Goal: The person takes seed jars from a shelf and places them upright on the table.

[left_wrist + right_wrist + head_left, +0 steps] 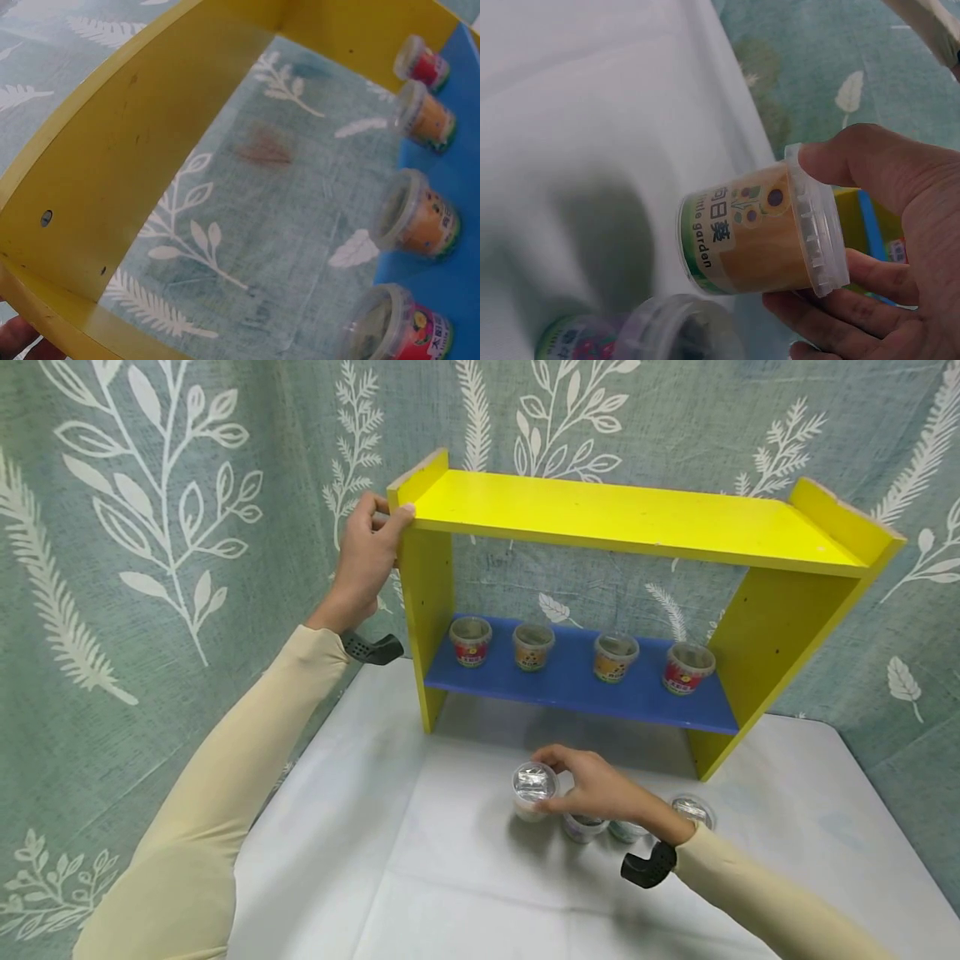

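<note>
Your left hand [365,560] grips the yellow shelf [637,518] top corner, steadying it, while your right hand [600,789] pinches a lidded sunflower cup [534,790] by its rim on the table just before the shelf.

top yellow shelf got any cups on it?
No, the top yellow shelf is bare in the head view; four cups stand on the blue shelf below it.

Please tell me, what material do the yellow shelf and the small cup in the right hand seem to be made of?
Yellow shelf: probably painted wood or particle board; matte paint, bare chipped edges at the top corners. Small cup: apparently clear thin plastic, glossy, with a ribbed rim and a printed label.
</note>
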Available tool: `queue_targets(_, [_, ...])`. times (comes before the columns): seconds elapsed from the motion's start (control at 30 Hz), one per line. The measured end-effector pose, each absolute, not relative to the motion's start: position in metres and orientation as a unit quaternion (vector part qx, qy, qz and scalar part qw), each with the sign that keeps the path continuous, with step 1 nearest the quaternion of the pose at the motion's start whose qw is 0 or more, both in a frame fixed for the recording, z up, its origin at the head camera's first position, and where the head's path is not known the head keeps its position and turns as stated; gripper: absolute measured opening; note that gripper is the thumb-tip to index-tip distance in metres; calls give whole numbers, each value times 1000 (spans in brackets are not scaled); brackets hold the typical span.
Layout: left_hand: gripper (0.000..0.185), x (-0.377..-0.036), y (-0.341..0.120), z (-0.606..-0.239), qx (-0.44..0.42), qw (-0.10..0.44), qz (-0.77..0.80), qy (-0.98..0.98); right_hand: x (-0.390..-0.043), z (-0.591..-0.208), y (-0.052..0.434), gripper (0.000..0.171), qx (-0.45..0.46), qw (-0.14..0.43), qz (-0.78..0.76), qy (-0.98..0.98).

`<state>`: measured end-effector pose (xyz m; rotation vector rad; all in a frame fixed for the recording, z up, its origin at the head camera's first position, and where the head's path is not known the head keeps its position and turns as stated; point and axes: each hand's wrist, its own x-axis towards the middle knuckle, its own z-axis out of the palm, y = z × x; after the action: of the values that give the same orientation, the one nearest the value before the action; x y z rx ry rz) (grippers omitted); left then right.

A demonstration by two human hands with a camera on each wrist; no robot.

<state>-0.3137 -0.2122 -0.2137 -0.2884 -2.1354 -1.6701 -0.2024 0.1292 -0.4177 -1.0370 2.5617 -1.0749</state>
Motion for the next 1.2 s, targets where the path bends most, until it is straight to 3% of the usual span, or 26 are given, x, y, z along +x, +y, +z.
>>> queue_targets(1.2, [31, -313, -211, -214, -103, 208, -600, -765, -197, -447, 136, 65, -356, 75, -281, 888])
